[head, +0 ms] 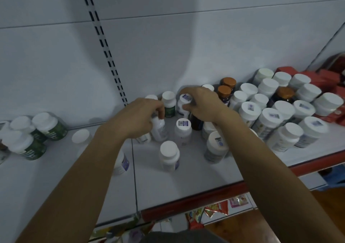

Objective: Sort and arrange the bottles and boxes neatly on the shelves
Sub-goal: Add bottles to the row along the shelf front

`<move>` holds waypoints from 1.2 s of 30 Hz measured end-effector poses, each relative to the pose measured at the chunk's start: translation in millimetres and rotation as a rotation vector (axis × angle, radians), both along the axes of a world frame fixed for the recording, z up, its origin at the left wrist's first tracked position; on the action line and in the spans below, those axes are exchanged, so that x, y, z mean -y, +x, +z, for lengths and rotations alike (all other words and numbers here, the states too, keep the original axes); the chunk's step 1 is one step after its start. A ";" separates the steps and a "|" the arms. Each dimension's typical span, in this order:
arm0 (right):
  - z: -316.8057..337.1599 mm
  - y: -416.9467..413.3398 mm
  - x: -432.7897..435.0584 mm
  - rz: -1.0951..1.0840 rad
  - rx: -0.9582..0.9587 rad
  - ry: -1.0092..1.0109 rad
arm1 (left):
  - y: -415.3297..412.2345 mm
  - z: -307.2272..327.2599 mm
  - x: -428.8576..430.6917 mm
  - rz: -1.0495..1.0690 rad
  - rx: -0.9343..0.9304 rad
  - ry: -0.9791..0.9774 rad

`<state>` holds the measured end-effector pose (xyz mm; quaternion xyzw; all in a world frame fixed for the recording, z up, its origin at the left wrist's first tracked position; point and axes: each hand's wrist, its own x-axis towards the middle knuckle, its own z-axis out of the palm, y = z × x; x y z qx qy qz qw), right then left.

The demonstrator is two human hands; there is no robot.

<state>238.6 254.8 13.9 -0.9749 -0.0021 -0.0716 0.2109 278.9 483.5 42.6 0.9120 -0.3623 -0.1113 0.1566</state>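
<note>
My left hand (pixel 141 115) grips a tilted white bottle (pixel 159 129) near the back middle of the grey shelf (pixel 168 183). My right hand (pixel 201 103) is closed over a white bottle with a sticker on its cap (pixel 184 103), just to the right. Between and in front of them stand a capped bottle with a code sticker (pixel 183 129) and a plain white bottle (pixel 169 156). A green-labelled bottle (pixel 169 104) stands at the back wall. Several white-capped bottles (pixel 285 112) are packed in rows on the right, with brown-capped dark bottles (pixel 225 91) among them.
Green-labelled bottles (pixel 37 136) cluster on the left shelf section, some leaning. Red boxes (pixel 321 80) sit at the far right back. A slotted upright (pixel 104 43) runs down the back panel. The shelf's red front edge (pixel 205 200) has packets below it (pixel 205 214).
</note>
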 end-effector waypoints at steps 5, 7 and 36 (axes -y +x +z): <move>20.8 -11.0 12.1 0.067 -0.013 0.163 | 2.1 -7.4 0.6 0.015 -0.012 -0.069; 23.3 -10.3 11.7 0.087 -0.032 0.168 | 3.5 -4.2 -0.5 -0.008 -0.028 -0.065; 60.8 4.8 -61.0 -0.068 0.306 0.068 | 34.5 47.5 -38.8 0.056 0.106 -0.496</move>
